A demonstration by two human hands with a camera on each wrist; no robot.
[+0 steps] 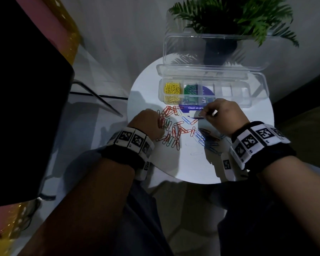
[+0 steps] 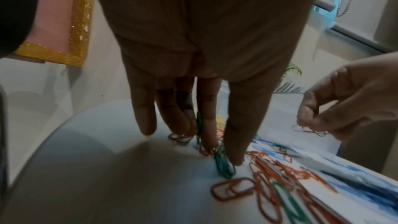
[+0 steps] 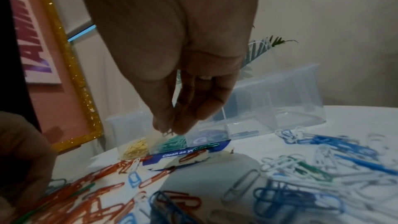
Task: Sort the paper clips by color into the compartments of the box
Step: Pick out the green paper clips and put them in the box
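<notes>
White table (image 1: pixel 174 163) bears box (image 1: pixel 255 105): yellow, green clips sorted; left fingers (image 2: pixel 144 117) straight, right fingers (image 3: pixel 185 122) pinching clips.

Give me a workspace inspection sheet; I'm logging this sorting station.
Surface: round white table, dimly lit.
Job's things: clear box, lid open; yellow clips in leftmost compartment, green clips in the next; loose clips red, blue, white, green on the table.
Clutter: blue printed card under the box.
Grippers: left hand fingers straight, touching clips; right hand pinches a clip.
Cables: nothing seen.
Surroundings: potted fern; gold-edged pink board.
</notes>
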